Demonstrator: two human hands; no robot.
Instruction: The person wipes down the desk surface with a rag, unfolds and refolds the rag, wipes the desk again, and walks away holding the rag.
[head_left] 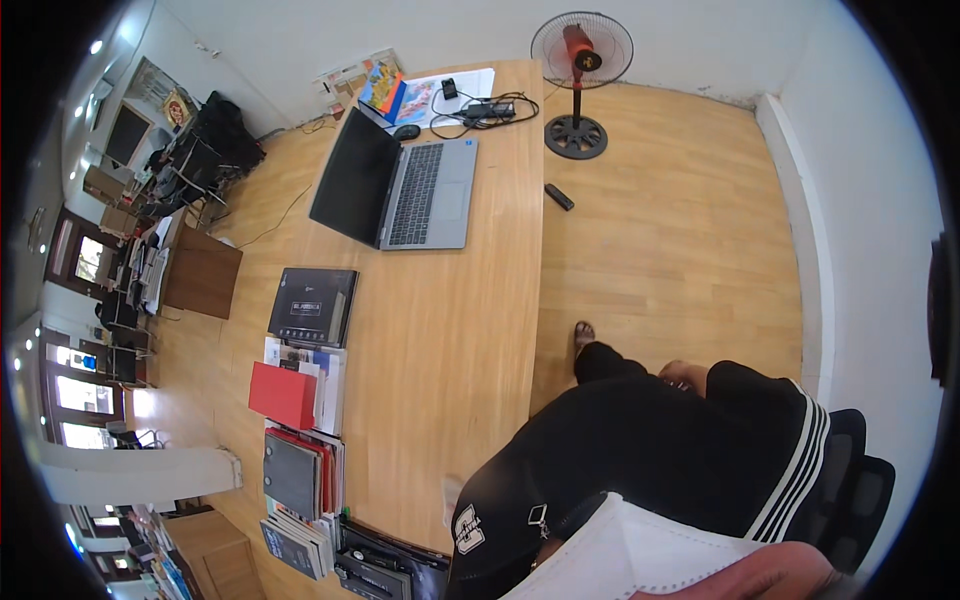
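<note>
One wooden desk [450, 330] | open laptop [400, 190] | fan [580, 60] on wood floor [670, 240] | hands unseen, grip untellable.

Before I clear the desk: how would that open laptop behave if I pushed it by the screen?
The laptop stands open with its lid tilted well back, so pushing the screen would likely fold the hinge rather than slide it. The wooden desk looks smooth, so pushing the base should slide it. It is probably fragile.

An open laptop [400, 190] sits on the far part of the desk [450, 340], with cables [485, 110] behind it. Stacked books [300, 400] line the desk's left edge. A standing fan [580, 80] is on the floor [680, 240] to the right.
</note>
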